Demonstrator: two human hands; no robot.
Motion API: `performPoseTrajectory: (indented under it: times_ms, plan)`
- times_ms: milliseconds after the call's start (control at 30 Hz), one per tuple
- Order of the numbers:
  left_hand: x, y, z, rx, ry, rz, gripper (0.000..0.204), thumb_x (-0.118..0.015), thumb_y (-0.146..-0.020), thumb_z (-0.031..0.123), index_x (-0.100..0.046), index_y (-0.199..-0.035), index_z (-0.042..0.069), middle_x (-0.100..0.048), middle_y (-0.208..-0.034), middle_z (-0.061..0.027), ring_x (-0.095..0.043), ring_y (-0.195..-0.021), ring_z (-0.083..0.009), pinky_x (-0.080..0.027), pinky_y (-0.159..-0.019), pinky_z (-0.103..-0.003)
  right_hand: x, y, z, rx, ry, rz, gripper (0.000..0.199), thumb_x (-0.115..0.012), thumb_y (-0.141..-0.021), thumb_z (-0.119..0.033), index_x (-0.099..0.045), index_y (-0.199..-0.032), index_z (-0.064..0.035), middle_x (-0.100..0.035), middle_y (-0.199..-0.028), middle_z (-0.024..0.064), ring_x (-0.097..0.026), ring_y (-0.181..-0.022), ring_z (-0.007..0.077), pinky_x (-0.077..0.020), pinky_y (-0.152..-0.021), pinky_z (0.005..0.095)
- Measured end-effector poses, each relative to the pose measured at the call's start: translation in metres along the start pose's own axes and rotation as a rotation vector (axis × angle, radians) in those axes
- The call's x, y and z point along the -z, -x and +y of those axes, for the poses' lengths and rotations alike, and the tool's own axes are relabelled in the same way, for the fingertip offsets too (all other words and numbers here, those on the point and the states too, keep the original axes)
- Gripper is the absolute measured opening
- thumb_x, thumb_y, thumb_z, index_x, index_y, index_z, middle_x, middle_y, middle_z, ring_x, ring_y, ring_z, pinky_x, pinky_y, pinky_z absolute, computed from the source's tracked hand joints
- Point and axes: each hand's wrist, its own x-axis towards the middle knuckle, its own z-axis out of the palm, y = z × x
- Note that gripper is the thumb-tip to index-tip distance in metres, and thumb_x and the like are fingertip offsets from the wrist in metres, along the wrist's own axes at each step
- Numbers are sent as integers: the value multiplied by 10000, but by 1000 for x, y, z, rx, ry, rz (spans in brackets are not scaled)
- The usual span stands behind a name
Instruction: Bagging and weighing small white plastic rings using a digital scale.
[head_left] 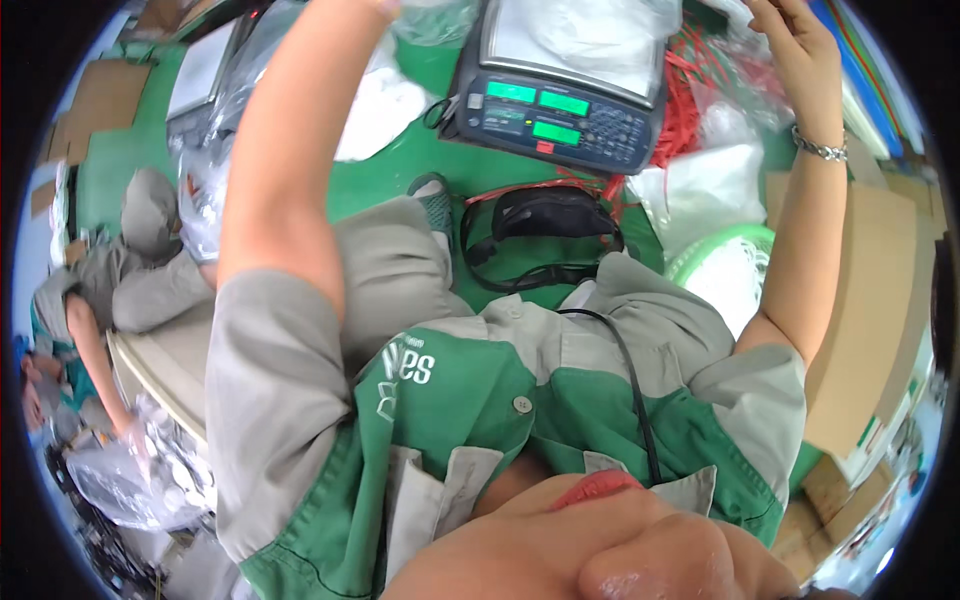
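My left forearm [290, 130] reaches up past the top edge, so the left hand is cut off there. At the upper right my right hand [795, 35], with a chain bracelet [820, 147] at its wrist, is raised beside crumpled clear plastic. Its fingers look spread and slightly bent, their tips partly cut by the edge; I make out nothing held in them. Between my arms a dark digital counting scale [560, 120] with lit green displays stands on the green surface. A translucent plastic bag [590, 35] lies on its pan.
Red plastic strings [685, 90] and white plastic bags [700, 195] lie right of the scale. A black waist pouch [555, 212] sits before it. A green-rimmed basket [720, 250] and cardboard [860, 310] flank my right arm. At left, another person's hand [130, 430] touches clear plastic.
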Motion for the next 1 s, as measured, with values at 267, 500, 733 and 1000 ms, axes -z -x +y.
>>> performPoseTrajectory:
  times_ms: [267,500,733,1000]
  plan:
    - [75,66,78,47,807,251,415,-514,-762,-4,-467,-1174,-5,-536,-1114,-100,-567,-862,-221,-459,-696,-296,114,145,93,-338,61,182,239,-530,-857,-159,-607,-1036,-21,-626,-948,28,-503,-712,53,-374,-617,175]
    - [161,157,66,88,876,545,351,-458,-798,20,-476,-1145,-29,-545,-1050,-112,-556,-810,-205,-463,-673,-295,91,244,174,-774,-100,275,222,-556,-827,-199,-636,-972,-50,-645,-839,29,-564,-678,86,-435,-565,212]
    - [203,192,-1,355,1391,829,309,-402,-835,43,-484,-1116,-54,-554,-986,-123,-545,-757,-189,-466,-650,-294,-80,220,252,-596,542,-617,293,-448,-812,-187,-626,-992,-41,-620,-995,163,-597,-922,311,-467,-788,412]
    - [201,257,-78,471,-127,996,257,-474,-852,88,-557,-1045,-61,-603,-953,-114,-597,-857,-224,-486,-747,-306,-80,203,288,-1068,658,-920,387,-419,-849,-208,-509,-1196,-62,-482,-1262,114,-471,-1152,288,-390,-921,456]
